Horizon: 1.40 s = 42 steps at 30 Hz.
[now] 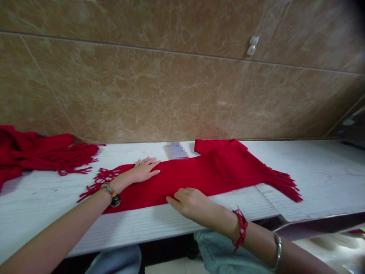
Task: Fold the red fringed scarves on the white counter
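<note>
A red scarf lies stretched along the white counter, with fringes at both ends and its right part folded over at an angle. My left hand rests flat on the scarf's left part, fingers spread and pointing right. Lower and further right, my right hand is at the scarf's near edge, its fingers curled and thumb pointing left; whether cloth is between the fingertips cannot be made out.
Another red fringed cloth is bunched at the far left of the counter. A small blurred rectangular item lies behind the scarf, near the brown tiled wall. A seam crosses the counter at right.
</note>
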### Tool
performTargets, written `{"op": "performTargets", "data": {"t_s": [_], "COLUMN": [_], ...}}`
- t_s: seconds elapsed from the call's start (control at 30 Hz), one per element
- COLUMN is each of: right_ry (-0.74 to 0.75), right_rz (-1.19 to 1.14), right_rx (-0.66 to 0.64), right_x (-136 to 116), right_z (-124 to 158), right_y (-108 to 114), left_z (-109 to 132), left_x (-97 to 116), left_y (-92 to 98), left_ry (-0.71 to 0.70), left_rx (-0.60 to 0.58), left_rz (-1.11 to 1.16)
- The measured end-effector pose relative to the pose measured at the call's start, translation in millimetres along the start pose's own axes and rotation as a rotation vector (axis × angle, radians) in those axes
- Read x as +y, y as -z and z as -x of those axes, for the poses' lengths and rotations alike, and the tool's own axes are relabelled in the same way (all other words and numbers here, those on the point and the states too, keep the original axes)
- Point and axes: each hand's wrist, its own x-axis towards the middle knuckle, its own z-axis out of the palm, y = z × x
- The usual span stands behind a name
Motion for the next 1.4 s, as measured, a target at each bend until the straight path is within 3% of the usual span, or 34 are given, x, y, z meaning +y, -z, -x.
{"op": "performTargets", "data": {"t_s": [0.13, 0.2, 0.57, 0.9, 1.13, 1.27, 1.4], "right_ry": [0.058, 0.076, 0.113, 0.046, -0.036, -0.074, -0.177], "right_rz": [0.040, 0.044, 0.021, 0.029, 0.056, 0.077, 0.142], "right_rx": [-0.012, -0.010, -0.046, 0.081, 0.154, 0.213, 0.295], "right_x": [-2, -1, 6, 10, -1, -2, 12], "right_z": [-4, -5, -10, -14, -19, -17, -5], "right_y": [1, 0, 3, -13, -18, -13, 12], "left_z": [-20, -30, -56, -61, -64, -58, -54], "left_x": [1, 1, -6, -13, -17, -14, -3], "left_y": [14.2, 17.7, 26.6, 30.5, 32.0, 44.3, 68.2], "left_ry": [-0.194, -0.220, -0.191, -0.178, -0.137, -0.136, -0.108], "left_rx": [0.047, 0.035, -0.134, -0.186, -0.198, -0.198, -0.173], "left_rz": [0.072, 0.116, 0.221, 0.335, 0.434, 0.474, 0.655]}}
